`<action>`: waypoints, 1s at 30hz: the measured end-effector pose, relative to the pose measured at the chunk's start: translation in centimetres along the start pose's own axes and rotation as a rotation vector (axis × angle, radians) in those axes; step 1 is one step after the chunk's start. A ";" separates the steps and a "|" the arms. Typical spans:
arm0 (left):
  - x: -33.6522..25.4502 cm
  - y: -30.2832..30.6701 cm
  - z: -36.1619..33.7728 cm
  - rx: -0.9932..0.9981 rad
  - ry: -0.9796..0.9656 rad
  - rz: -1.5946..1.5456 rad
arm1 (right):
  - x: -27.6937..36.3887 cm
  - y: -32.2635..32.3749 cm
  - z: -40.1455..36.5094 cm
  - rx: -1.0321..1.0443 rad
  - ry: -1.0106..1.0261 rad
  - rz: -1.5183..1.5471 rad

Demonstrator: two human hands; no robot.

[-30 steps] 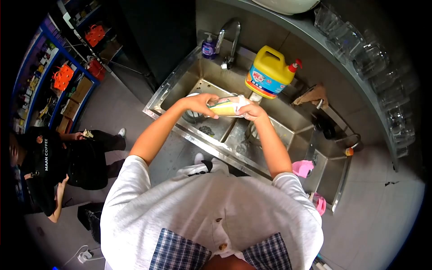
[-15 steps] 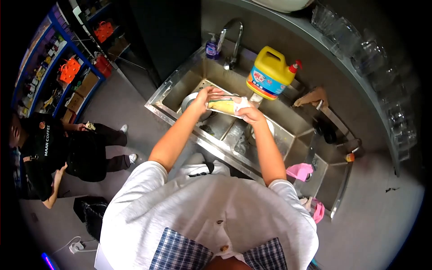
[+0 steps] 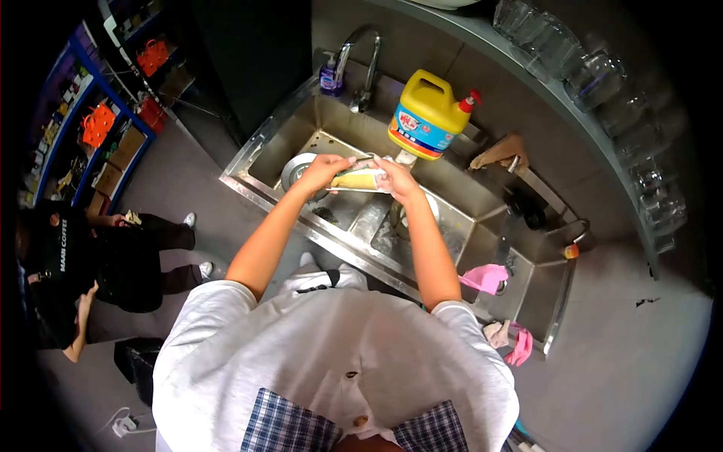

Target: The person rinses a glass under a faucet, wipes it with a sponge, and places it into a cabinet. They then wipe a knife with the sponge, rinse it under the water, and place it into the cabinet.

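Note:
My left hand and my right hand are closed on opposite ends of a flat, white-edged oblong item with yellow, green and pinkish areas. Its exact kind I cannot make out. It is held up over the steel sink, near the divider between basins. Below my left hand, a round metal bowl or plate lies in the left basin. Beneath my right forearm a pale round dish is partly hidden.
Behind the sink stand a yellow detergent jug, a chrome faucet and a purple soap bottle. Pink cloth lies at the right basin. Glassware lines the shelf above. A person in black stands at the left.
My right hand's fingers have moved over the item's right top edge, where whitish material showed before. My left thumb lies farther along the item. The whole view has shifted slightly.

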State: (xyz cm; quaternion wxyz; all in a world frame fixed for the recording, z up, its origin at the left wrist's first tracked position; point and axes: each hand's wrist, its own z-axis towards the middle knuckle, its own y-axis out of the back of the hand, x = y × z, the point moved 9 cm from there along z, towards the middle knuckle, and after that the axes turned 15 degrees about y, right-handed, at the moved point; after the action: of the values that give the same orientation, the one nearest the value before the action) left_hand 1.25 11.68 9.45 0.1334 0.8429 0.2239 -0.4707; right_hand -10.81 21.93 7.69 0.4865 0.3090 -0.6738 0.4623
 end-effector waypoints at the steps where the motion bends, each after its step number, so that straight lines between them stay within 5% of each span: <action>1: -0.3 0.1 -0.2 -0.008 0.007 0.036 | 0.7 -1.0 -0.1 0.081 -0.003 0.061; 3: -2.5 0.6 -0.7 -0.153 -0.339 0.088 | 1.8 -3.0 -0.4 0.256 -0.021 0.173; 7: -2.5 2.1 -0.4 -0.226 -0.373 0.074 | 4.3 -7.1 -2.2 0.631 0.081 0.186; 12: -3.7 3.1 0.0 -0.265 -0.528 -0.067 | 4.5 -8.1 -1.6 0.572 0.154 0.322; 16: -5.0 3.4 -0.5 -0.331 -0.502 0.237 | 4.1 -7.4 -1.1 0.465 0.160 0.518; 20: -8.5 3.0 -3.5 -0.349 -0.745 0.385 | 5.4 -8.3 -0.3 0.417 0.198 0.576; 23: -8.4 3.6 -2.6 -0.359 -0.724 0.251 | 5.0 -8.5 0.6 0.444 0.159 0.556; 24: -6.7 4.3 0.0 -0.312 -0.566 0.128 | 5.5 -8.9 0.6 0.432 0.182 0.519; 25: -4.4 4.2 1.0 -0.188 -0.111 0.034 | 5.6 -8.8 0.9 0.421 0.207 0.483; 27: -3.0 3.6 1.1 -0.093 0.083 -0.032 | 3.9 -7.8 1.5 0.426 0.153 0.469; 30: -2.6 4.3 0.8 -0.127 -0.036 -0.104 | 2.8 -7.1 2.2 0.418 0.084 0.462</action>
State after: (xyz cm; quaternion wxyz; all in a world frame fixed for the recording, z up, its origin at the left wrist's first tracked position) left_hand 1.64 6.95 11.36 0.1662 0.8113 0.2943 -0.4770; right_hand -6.41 17.31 12.35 0.3222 0.2216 -0.5959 0.7014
